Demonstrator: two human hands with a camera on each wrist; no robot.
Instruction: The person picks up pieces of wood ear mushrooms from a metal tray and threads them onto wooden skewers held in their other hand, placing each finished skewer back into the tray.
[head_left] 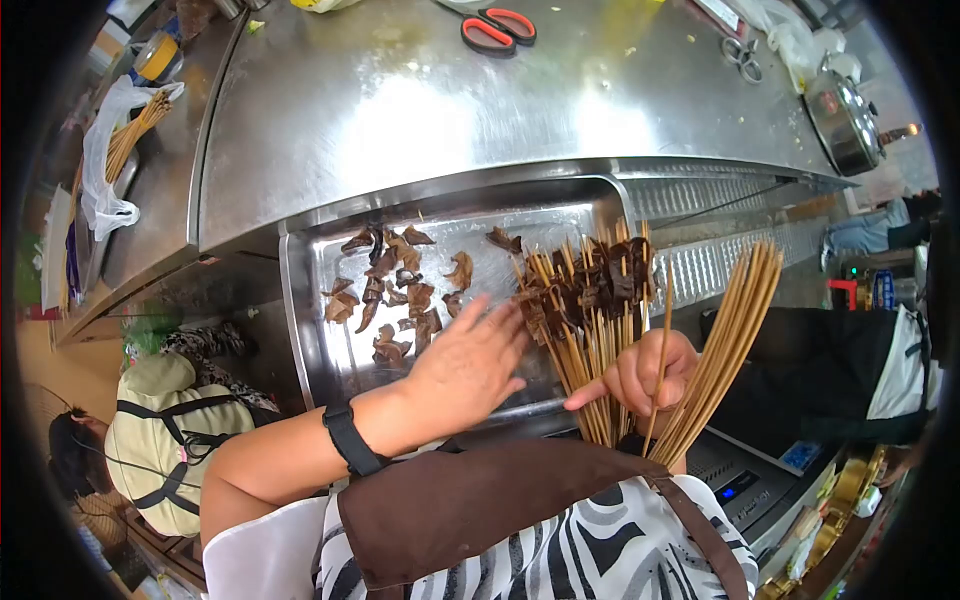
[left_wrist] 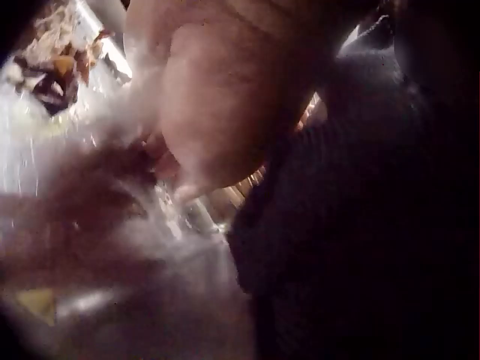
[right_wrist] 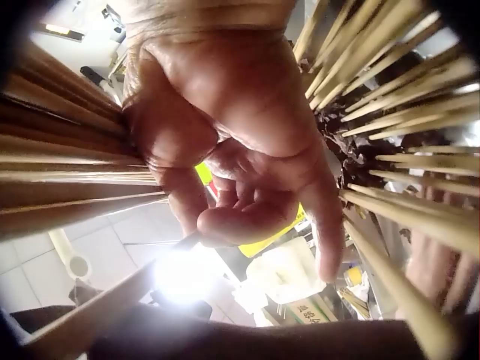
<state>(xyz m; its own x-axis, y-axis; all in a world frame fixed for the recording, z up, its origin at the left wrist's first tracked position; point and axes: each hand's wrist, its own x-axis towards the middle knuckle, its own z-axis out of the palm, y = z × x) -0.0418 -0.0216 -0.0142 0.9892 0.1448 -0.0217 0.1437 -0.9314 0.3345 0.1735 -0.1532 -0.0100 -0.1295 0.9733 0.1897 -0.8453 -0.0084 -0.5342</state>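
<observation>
My left hand [head_left: 470, 360] reaches over the metal tray [head_left: 292, 300] with its fingers straight. Its fingertips are right at a group of loaded skewers [head_left: 590, 290], which carry dark brown, curled food pieces at their far ends. Loose pieces of the same food [head_left: 410, 290] lie scattered on the tray's left half. In my right hand [head_left: 650, 375], a single bare bamboo skewer [head_left: 664, 340] is pinched between thumb and curled fingers, while one finger stretches out to the left. Right beside that hand stands a thick bundle of bare skewers [head_left: 735, 340]. The left wrist view is dark and blurred.
Behind the tray runs a steel counter [head_left: 330, 90] with red-handled scissors [head_left: 497, 32] and grey scissors [head_left: 742, 60]. A lidded pot [head_left: 845, 115] stands at right. More skewers lie in a plastic bag [head_left: 105, 160] at left. Another person [head_left: 165, 440] is at lower left.
</observation>
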